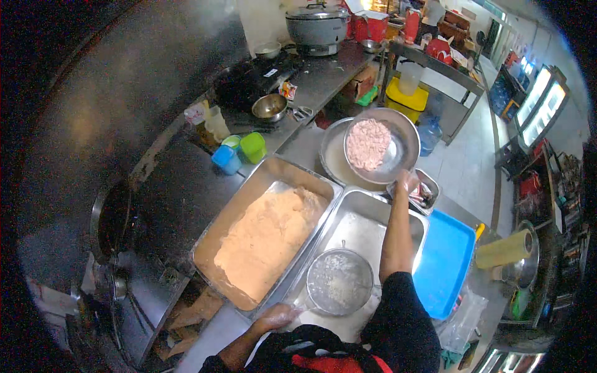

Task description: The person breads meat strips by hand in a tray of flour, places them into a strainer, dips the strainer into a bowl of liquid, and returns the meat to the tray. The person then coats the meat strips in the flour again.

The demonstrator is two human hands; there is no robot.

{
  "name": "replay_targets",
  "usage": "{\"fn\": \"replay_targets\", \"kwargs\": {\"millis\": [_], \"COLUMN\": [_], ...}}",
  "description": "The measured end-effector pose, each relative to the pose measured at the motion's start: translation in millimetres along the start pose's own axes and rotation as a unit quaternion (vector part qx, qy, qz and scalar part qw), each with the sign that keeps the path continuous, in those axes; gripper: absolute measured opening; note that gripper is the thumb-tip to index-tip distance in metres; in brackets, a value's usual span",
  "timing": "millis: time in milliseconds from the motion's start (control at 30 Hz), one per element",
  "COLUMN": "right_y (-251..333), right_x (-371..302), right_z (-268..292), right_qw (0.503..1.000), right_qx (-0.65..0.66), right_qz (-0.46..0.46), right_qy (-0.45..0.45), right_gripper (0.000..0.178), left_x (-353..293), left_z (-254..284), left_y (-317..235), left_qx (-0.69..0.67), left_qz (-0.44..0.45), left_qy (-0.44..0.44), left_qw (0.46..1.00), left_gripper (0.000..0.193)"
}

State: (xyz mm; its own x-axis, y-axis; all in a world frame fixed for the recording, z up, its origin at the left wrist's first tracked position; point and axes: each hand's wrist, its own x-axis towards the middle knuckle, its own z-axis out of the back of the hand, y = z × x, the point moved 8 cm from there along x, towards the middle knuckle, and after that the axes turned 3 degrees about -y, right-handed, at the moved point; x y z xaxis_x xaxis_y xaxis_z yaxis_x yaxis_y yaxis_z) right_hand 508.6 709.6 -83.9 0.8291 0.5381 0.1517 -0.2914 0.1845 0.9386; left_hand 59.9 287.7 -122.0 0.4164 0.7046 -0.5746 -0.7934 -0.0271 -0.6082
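My right hand (407, 181) is closed on the near rim of a round metal bowl (403, 138), which is tilted and holds a mass of pale pink raw minced meat (368, 144). Behind and partly under it is another large metal bowl (334, 149) with whitish contents. My left hand (278, 317), dusted with white powder, is by the near end of the trays; its finger grip is unclear. Near it a round sieve (339, 283) with whitish powder sits in a shallow metal tray (357, 202). To its left, a deep metal pan (273, 166) holds light-orange powder (267, 239).
A blue tray (444, 264) lies at right, beside a small metal container (429, 180). Green (253, 147) and blue (226, 160) cups stand beyond the pan. A small bowl (270, 107) and a large cooker (316, 30) are on the back counter. A yellowish roll (505, 250) is far right.
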Motion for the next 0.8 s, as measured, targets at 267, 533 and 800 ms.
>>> {"fn": "replay_targets", "kwargs": {"millis": [267, 533, 800], "right_y": [-66, -35, -54], "right_x": [51, -18, 3], "right_z": [-67, -103, -109], "right_qw": [0.886, 0.868, 0.852], "right_qx": [-0.377, 0.394, 0.38], "right_qz": [0.161, -0.264, -0.329], "right_qy": [0.215, 0.149, 0.144], "right_gripper": [0.021, 0.007, 0.015], "left_x": [14, -5, 3], "left_z": [-9, -2, -6], "left_y": [-3, -4, -10], "left_qx": [-0.01, -0.003, 0.024], "left_qz": [-0.036, 0.064, -0.045], "left_qy": [0.037, 0.05, 0.036], "left_qw": [0.999, 0.997, 0.998], "left_gripper": [0.056, 0.05, 0.053]}}
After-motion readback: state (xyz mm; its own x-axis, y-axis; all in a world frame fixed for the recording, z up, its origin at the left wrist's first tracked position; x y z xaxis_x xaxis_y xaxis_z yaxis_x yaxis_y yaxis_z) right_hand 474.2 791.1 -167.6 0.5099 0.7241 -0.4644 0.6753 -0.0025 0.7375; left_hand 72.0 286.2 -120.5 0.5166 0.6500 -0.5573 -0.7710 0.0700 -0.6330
